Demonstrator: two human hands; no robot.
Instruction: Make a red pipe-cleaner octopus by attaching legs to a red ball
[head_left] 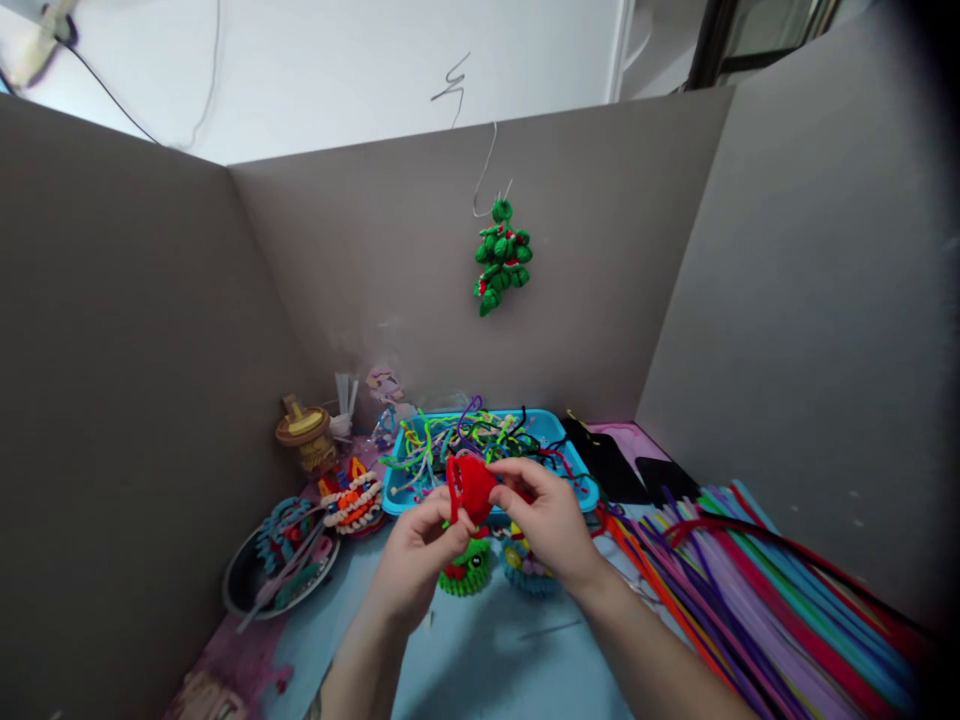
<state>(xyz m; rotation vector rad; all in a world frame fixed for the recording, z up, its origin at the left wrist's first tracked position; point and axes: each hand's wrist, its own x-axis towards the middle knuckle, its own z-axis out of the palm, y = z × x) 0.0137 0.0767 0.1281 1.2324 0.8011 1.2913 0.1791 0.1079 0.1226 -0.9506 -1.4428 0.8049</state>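
Pale blue counter [495, 650], stained pink at the near left corner. Boxed in on three sides by grey board [112, 400], left, back and right, with a white room wall [337, 70] above. Hung on a wire from the top edge of the back board, a green ornament [501, 258], well above everything else.

Open counter only in the near middle, between the forearms. Crowded along the back and both sides.

At the back, a blue tray [585, 492] full of tangled scraps [465, 435] in many colours. Right of it, black sheets [622, 465], then a long stack of pipe cleaners [750, 590] fanned along the right edge, close by the right forearm. At left, a metal plate [244, 590] with teal pieces, an orange figure [351, 500] just beside the tray, and a spool [304, 430] behind it near the board.

Held up over the tray's near rim, a red piece [469, 485], pinched from both sides: left hand [420, 560] closed on its lower left, right hand [547, 520] closed on its right. Directly beneath the hands, on the counter, a green figure [466, 572] and a blue figure [525, 578], side by side, partly hidden.
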